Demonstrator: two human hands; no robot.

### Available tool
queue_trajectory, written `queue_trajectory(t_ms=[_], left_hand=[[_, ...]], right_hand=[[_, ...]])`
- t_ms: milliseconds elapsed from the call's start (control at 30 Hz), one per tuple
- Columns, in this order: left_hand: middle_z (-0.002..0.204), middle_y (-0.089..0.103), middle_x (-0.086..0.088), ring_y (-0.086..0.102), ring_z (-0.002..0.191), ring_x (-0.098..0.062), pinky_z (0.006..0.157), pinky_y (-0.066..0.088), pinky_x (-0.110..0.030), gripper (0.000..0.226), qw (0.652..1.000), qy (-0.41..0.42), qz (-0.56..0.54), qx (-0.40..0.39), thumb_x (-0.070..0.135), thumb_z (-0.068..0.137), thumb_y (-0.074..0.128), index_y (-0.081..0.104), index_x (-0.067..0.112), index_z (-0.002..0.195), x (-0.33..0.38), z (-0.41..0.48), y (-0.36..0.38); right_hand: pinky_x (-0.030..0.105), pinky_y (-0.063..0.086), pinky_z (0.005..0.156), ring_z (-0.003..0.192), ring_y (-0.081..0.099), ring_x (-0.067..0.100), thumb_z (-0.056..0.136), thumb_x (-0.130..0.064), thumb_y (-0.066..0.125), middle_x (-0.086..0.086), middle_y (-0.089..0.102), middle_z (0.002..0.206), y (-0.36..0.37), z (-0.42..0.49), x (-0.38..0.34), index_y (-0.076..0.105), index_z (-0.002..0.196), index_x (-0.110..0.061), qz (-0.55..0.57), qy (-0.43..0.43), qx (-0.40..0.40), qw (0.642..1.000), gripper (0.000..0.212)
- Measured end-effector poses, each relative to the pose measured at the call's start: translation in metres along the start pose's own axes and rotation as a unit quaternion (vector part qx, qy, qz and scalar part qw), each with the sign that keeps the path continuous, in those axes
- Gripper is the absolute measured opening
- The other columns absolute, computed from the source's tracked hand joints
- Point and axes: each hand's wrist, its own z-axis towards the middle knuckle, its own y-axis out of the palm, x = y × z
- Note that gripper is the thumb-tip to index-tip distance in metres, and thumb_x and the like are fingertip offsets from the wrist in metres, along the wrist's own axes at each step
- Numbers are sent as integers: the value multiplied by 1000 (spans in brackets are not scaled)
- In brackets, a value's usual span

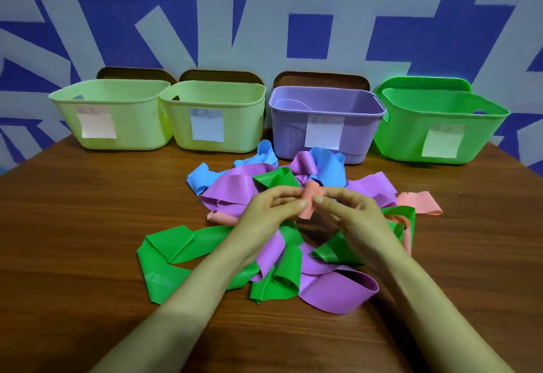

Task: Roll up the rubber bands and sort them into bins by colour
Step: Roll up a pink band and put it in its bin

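Your left hand (pixel 273 206) and right hand (pixel 352 214) pinch a part-rolled pink band (pixel 311 197) over the mixed pile (pixel 332 287) on the wood-grain tabletop (pixel 88 225). Four bins (pixel 289 134) back against a blue-grey patterned wall (pixel 264 20).

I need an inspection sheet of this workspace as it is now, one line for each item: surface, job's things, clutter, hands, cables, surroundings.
Surface: wooden table, brown with visible grain.
Job's things: heap of loose bands in green, purple, blue and pink at the table's middle; four bins with paper labels in a row at the back: two pale green bins, purple bin, green bin.
Clutter: nothing seen.
Hands: left hand and right hand both pinch a partly rolled pink band above the heap.
Cables: nothing seen.
Surroundings: blue and grey patterned wall; brown lids propped behind three bins.
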Motion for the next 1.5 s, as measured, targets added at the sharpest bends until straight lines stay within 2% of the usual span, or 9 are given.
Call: queue_trajectory(t_ms=[133, 233, 367, 500, 800, 900, 1167, 1367, 1500], left_hand=[[100, 69, -15, 66, 94, -20, 91, 52, -29, 23, 995, -55, -80, -2, -1, 86, 60, 64, 5, 107, -5, 2, -2], [99, 70, -13, 67, 94, -20, 85, 54, -25, 22, 995, -76, -63, 9, -1, 86, 61, 64, 8, 105, 0, 5, -3], [97, 68, -15, 65, 88, -22, 73, 56, -23, 20, 991, -114, -39, 49, -3, 85, 61, 64, 11, 101, 31, 17, -8], [91, 64, -12, 63, 84, -20, 78, 53, -24, 29, 991, -99, -12, 84, -7, 85, 60, 59, 16, 102, 90, 33, -22], [100, 61, -7, 65, 81, -12, 83, 53, -32, 36, 992, -40, 57, 107, -6, 87, 59, 61, 24, 106, 230, 56, -117], [102, 61, -10, 67, 82, -16, 77, 56, -25, 34, 990, -41, 40, 128, -8, 87, 58, 62, 17, 110, 258, 65, -163], [109, 65, -16, 69, 91, -23, 77, 57, -25, 36, 976, -64, 82, 192, -3, 87, 61, 64, 24, 110, 272, 107, -302], [110, 65, -11, 67, 92, -13, 79, 55, -19, 40, 968, -139, 83, 192, -6, 91, 50, 58, 18, 122, 257, 154, -390], [123, 60, -23, 64, 106, -27, 92, 51, -29, 40, 950, -211, 72, 218, -8, 96, 33, 46, 2, 132, 238, 183, -433]], right_hand=[[20, 55, 63, 68, 68, 11, 80, -2, 66, 2, 72, 75, 0, 2, 5, 66, 88, -6, -23, -13, 27, 999, 9], [25, 57, 72, 75, 67, 16, 78, -5, 68, 7, 73, 81, 6, 3, 4, 69, 88, -10, -21, 8, 48, 999, 12], [15, 53, 64, 64, 64, 4, 84, 6, 63, -3, 71, 68, 24, 23, -22, 67, 85, -9, -39, 43, 57, 997, 15], [31, 52, 78, 76, 63, 18, 82, 2, 67, 7, 69, 78, 55, 60, -67, 68, 87, -10, -84, 77, 14, 993, 13], [20, 53, 66, 62, 61, 8, 83, 2, 67, 4, 68, 69, 189, 144, -149, 67, 86, -8, -118, 100, -89, 984, 10], [20, 56, 66, 61, 63, 10, 83, 3, 66, 7, 66, 70, 240, 171, -155, 67, 85, -6, -105, 110, -105, 983, 9], [33, 57, 79, 70, 66, 22, 83, 2, 68, 12, 65, 80, 359, 264, -113, 63, 88, -1, -109, 162, -132, 972, 7], [25, 58, 64, 65, 67, 19, 82, 3, 69, 13, 67, 80, 418, 340, -58, 63, 85, -4, -123, 236, -118, 957, 10], [22, 57, 55, 67, 65, 19, 84, 4, 67, 12, 65, 81, 440, 378, -17, 62, 92, -2, -128, 292, -105, 942, 12]])
